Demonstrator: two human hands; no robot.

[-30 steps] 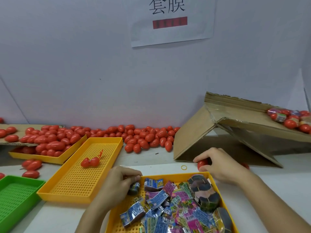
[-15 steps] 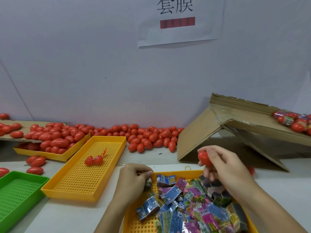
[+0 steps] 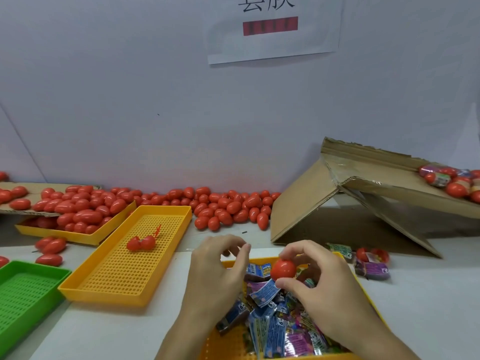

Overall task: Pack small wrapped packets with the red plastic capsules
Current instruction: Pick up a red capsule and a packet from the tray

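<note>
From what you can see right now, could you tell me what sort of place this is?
Probably a hand-packing station in a small factory or workshop: loose red capsules heaped along the wall, a yellow tray full of wrapped packets, and a printed paper sign posted above the bench.

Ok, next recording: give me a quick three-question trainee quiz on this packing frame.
1. True or false: the right hand holds a red plastic capsule.
2. Which tray holds the pile of small wrapped packets? A) green perforated tray B) near yellow perforated tray C) middle yellow perforated tray
3. Fill in: a split-open red capsule lies in the ___ yellow tray.

Key: 1 true; 2 B; 3 middle.
</note>
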